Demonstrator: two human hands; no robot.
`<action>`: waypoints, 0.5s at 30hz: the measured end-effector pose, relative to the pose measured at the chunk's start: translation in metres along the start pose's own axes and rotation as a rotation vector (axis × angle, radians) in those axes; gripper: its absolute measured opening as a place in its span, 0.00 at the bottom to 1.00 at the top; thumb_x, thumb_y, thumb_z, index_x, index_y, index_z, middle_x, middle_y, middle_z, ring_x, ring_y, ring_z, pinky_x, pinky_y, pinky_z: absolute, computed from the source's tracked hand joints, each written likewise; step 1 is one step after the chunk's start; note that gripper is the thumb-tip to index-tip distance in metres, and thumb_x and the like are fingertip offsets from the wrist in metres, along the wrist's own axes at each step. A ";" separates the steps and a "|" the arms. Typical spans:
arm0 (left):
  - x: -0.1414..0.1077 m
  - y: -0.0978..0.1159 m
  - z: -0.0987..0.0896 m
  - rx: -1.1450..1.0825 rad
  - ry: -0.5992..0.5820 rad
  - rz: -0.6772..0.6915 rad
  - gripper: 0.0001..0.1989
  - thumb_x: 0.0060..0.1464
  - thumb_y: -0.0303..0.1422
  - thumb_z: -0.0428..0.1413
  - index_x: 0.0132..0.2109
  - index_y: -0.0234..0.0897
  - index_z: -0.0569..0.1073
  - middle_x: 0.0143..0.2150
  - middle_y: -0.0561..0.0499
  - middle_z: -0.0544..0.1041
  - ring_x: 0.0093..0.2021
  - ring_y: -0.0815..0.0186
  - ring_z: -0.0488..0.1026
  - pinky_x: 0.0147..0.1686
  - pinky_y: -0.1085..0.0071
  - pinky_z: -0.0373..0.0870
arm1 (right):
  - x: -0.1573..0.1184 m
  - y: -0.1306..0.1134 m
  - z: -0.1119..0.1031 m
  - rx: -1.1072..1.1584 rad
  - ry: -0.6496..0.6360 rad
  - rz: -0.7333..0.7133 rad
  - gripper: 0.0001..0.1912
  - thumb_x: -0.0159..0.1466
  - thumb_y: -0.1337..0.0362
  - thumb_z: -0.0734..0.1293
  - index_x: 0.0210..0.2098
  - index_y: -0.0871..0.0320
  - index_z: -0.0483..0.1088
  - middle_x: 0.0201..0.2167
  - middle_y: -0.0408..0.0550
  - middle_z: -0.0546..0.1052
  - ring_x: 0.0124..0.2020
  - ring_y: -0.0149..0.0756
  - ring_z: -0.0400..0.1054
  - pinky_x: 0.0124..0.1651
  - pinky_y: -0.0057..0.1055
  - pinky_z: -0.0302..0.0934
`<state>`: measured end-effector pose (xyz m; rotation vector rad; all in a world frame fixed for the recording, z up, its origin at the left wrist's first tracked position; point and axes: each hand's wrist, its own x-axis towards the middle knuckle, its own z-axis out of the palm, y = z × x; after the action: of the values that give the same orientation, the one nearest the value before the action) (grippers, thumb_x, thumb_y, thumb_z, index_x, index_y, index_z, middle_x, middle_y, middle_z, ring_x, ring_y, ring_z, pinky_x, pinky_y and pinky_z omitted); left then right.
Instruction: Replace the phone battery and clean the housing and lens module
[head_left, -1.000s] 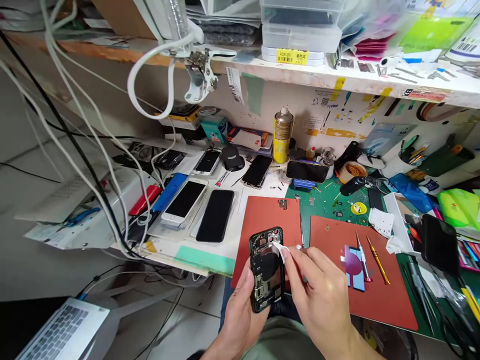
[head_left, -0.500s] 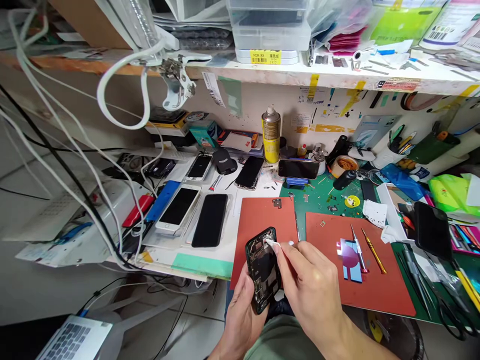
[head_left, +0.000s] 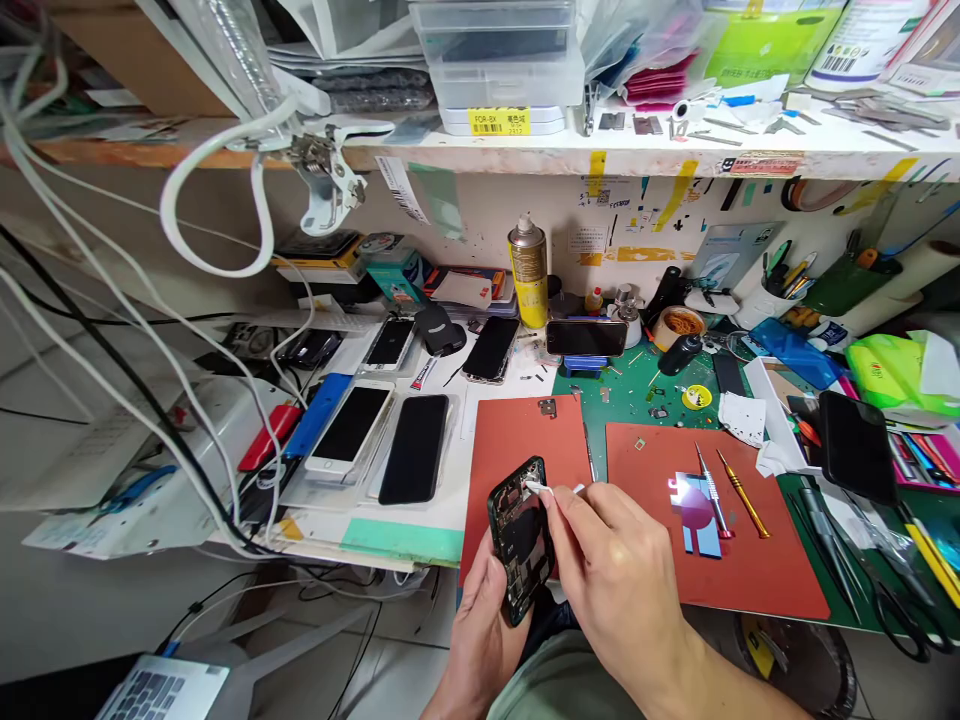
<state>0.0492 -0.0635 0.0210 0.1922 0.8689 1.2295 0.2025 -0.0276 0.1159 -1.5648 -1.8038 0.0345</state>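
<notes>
Lower left: laptop (head_left: 161, 690) cropped by frame edges. Lower centre: left hand (head_left: 484, 615), fingers partly hidden behind opened phone (head_left: 519, 545). Upper right: white bottle (head_left: 862, 45), top cropped.

Open phone (head_left: 517, 545) in left hand (head_left: 484, 612): metal-looking parts, some matt, some shiny. White wipe (head_left: 538, 488) in right hand (head_left: 619, 575): matt, soft-looking; paper or cloth, can't tell. Right of right hand: red mat (head_left: 765, 575), smooth, matt; gold screwdriver (head_left: 743, 494), shiny metal; blue sheet (head_left: 696, 510), mirror-glossy. Left of left hand: black phone (head_left: 414, 450), smooth glass. Beyond hands: spray can (head_left: 529, 272), shiny metal top; shelf edge (head_left: 525, 160), rough, worn.
</notes>
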 end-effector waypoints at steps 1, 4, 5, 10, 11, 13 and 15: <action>0.000 0.000 0.002 0.000 -0.004 -0.002 0.18 0.60 0.39 0.67 0.57 0.52 0.84 0.60 0.50 0.84 0.69 0.52 0.74 0.73 0.54 0.63 | 0.000 0.000 0.001 -0.006 0.016 -0.003 0.14 0.77 0.66 0.62 0.38 0.56 0.78 0.26 0.45 0.72 0.27 0.37 0.67 0.31 0.35 0.57; -0.001 0.005 0.011 0.019 -0.058 0.002 0.18 0.62 0.42 0.66 0.58 0.48 0.84 0.60 0.47 0.84 0.69 0.52 0.74 0.71 0.56 0.67 | 0.001 0.000 0.002 0.012 0.034 -0.029 0.14 0.78 0.67 0.62 0.41 0.56 0.79 0.27 0.45 0.73 0.27 0.36 0.67 0.32 0.35 0.58; -0.001 0.006 0.014 0.024 -0.088 0.005 0.19 0.62 0.43 0.66 0.58 0.47 0.83 0.60 0.46 0.84 0.68 0.52 0.75 0.69 0.58 0.69 | 0.001 0.000 0.001 0.026 0.029 -0.040 0.13 0.78 0.66 0.62 0.42 0.56 0.79 0.27 0.45 0.73 0.28 0.36 0.67 0.32 0.34 0.58; 0.000 0.010 0.022 0.024 -0.214 0.047 0.20 0.64 0.45 0.64 0.60 0.46 0.83 0.58 0.44 0.84 0.62 0.53 0.80 0.63 0.63 0.75 | 0.003 0.002 -0.002 0.064 0.017 -0.054 0.14 0.77 0.67 0.63 0.40 0.59 0.80 0.27 0.44 0.72 0.27 0.34 0.64 0.31 0.33 0.55; 0.000 0.009 0.022 0.024 -0.220 0.055 0.20 0.65 0.44 0.63 0.60 0.45 0.83 0.58 0.44 0.84 0.62 0.53 0.80 0.63 0.63 0.75 | 0.003 0.002 -0.002 0.063 0.022 -0.041 0.14 0.77 0.68 0.64 0.39 0.59 0.80 0.27 0.44 0.72 0.27 0.34 0.63 0.31 0.33 0.55; 0.000 0.008 0.020 0.022 -0.221 0.055 0.20 0.65 0.44 0.63 0.61 0.46 0.82 0.59 0.44 0.84 0.62 0.53 0.80 0.64 0.61 0.75 | 0.002 0.001 -0.002 0.055 0.041 -0.020 0.14 0.77 0.68 0.64 0.39 0.60 0.80 0.27 0.44 0.71 0.27 0.34 0.63 0.32 0.34 0.55; 0.000 0.007 0.019 0.019 -0.215 0.048 0.21 0.65 0.44 0.63 0.62 0.47 0.81 0.62 0.44 0.82 0.63 0.51 0.79 0.66 0.57 0.74 | 0.002 0.001 -0.001 0.055 0.056 -0.026 0.13 0.77 0.68 0.64 0.40 0.61 0.81 0.27 0.45 0.71 0.28 0.35 0.63 0.32 0.34 0.55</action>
<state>0.0565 -0.0546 0.0376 0.3560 0.6928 1.2201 0.2038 -0.0258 0.1172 -1.4890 -1.7650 0.0279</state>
